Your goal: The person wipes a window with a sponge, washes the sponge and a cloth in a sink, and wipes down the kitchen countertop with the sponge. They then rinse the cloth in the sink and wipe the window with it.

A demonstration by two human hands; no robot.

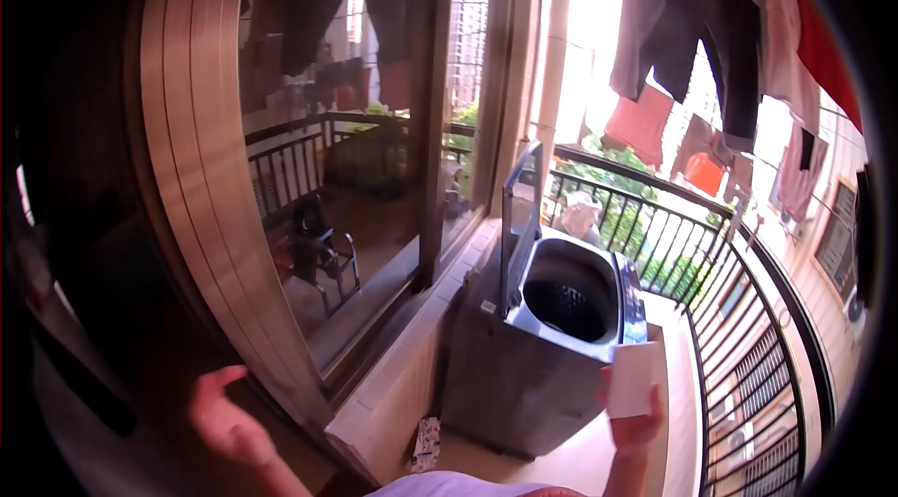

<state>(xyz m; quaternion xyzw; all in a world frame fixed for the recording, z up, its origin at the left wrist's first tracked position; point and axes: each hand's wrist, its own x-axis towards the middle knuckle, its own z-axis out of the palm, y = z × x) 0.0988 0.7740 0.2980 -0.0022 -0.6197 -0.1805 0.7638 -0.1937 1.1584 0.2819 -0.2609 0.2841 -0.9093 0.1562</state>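
Observation:
My right hand (638, 427) grips a flat white rectangular piece (634, 379), like a card or small box; its exact kind does not show. It is held up in front of the near right corner of a grey top-loading washing machine (524, 394). The machine's lid (521, 226) stands raised on the left, and the dark perforated drum (572, 299) is exposed. I see no laundry in the visible part of the drum. On the left, my left hand (229, 417) is in the air with fingers apart, holding nothing, near the door frame.
A glass sliding door (337, 179) runs along the left, above a tiled ledge (402, 375). A black railing (748, 357) curves along the right. Dark trousers (692, 20) and other clothes hang overhead. A small patterned packet (426, 444) lies on the floor beside the machine.

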